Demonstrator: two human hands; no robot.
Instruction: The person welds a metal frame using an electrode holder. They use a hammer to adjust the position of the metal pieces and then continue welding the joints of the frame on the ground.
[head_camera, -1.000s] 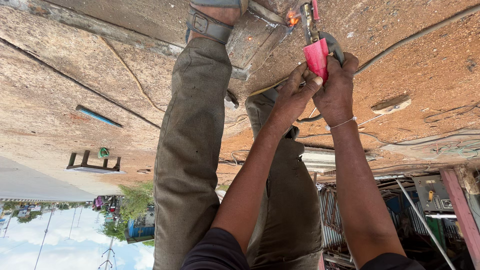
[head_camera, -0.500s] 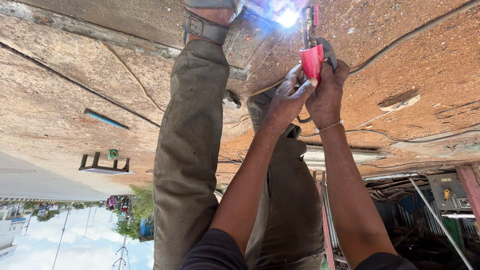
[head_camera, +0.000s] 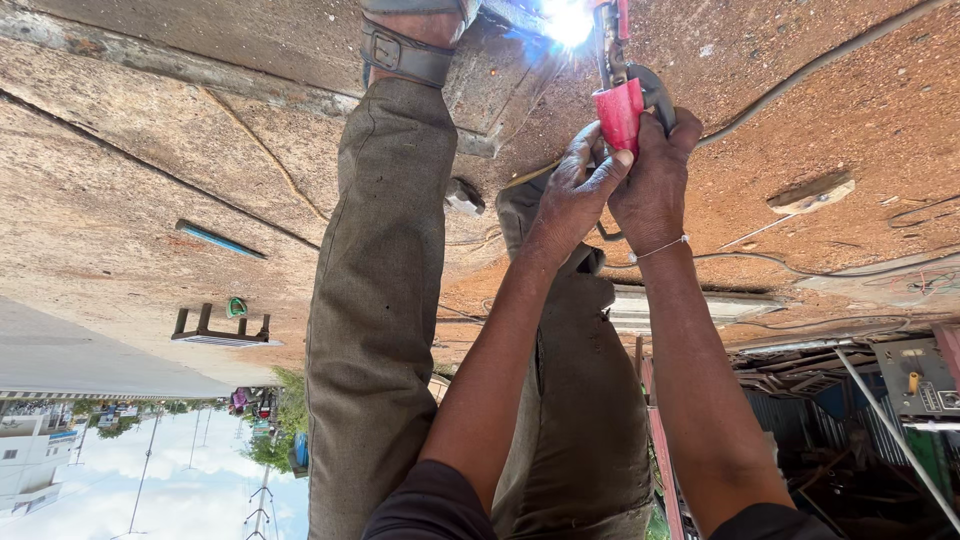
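I am bent over, so the ground fills the top of the view. My left hand (head_camera: 572, 190) and my right hand (head_camera: 655, 180) are both closed round the red handle of a welding electrode holder (head_camera: 620, 110). Its tip points at a grey metal piece (head_camera: 490, 75) on the ground, where a bright white-blue arc (head_camera: 568, 20) glares. My sandalled foot (head_camera: 410, 45) rests beside that piece. My trouser legs (head_camera: 380, 300) run down the middle of the view.
A cable (head_camera: 800, 75) trails over the red dirt ground on the right. A small dark bench (head_camera: 215, 325) and a blue strip (head_camera: 220, 240) lie to the left. A grey machine box (head_camera: 915, 375) and metal sheets stand at the lower right.
The small orange glow at the holder's tip has grown into a bright white arc. Both hands keep the same grip and sit slightly higher in the view.
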